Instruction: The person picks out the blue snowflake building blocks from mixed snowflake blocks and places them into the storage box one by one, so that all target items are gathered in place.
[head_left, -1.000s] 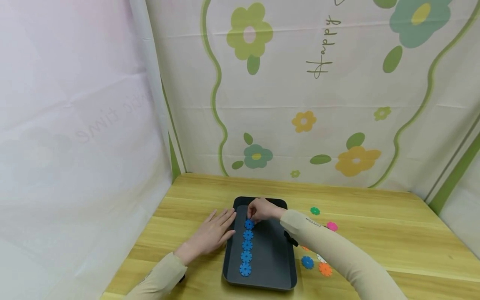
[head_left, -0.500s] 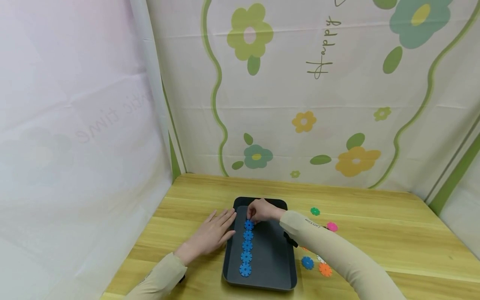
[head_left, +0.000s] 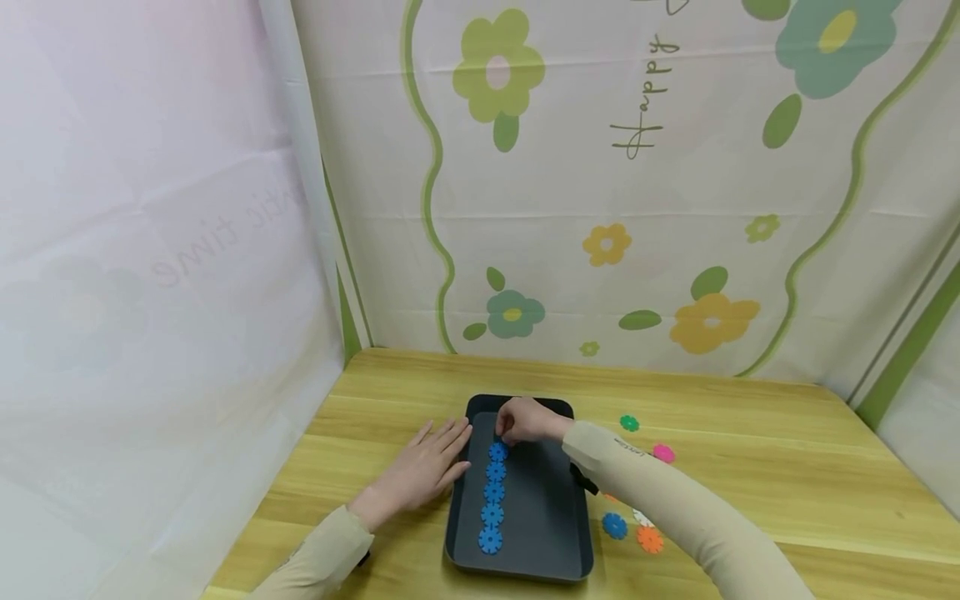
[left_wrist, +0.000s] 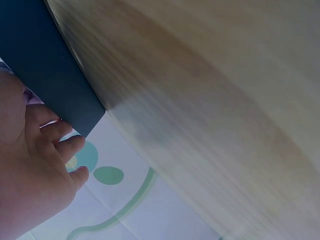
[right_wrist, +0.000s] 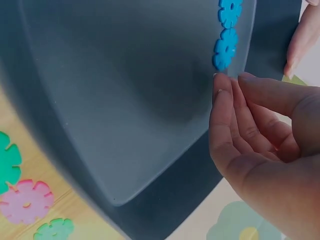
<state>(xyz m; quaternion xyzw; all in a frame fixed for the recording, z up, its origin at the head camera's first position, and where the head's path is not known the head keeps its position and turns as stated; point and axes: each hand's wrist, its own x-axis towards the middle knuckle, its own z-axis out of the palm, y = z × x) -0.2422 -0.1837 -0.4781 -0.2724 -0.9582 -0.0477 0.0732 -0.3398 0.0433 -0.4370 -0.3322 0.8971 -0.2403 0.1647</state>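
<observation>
A column of several blue notched discs (head_left: 492, 492) lies along the left side of a dark grey tray (head_left: 551, 525). My right hand (head_left: 525, 419) reaches over the tray's far end, thumb and fingertips right at the farthest blue disc (right_wrist: 226, 48). In the right wrist view a small gap shows between thumb and fingers, and that disc lies just beyond the fingertips. Flat on the table, my left hand (head_left: 423, 465) has its fingers spread, with fingertips at the tray's left rim; in the left wrist view its fingers (left_wrist: 70, 147) lie beside the tray wall (left_wrist: 65, 75).
Right of the tray lie loose discs: a green one (head_left: 629, 423), a pink one (head_left: 663, 453), a blue one (head_left: 615, 525), an orange one (head_left: 649, 539) and a white one, partly hidden by the right sleeve (head_left: 660, 479). A flower-printed curtain (head_left: 540, 183) hangs behind the wooden table (head_left: 420, 375).
My right hand has drawn slightly back from the farthest blue disc, toward the tray's far end. The left hand and the row of discs look the same.
</observation>
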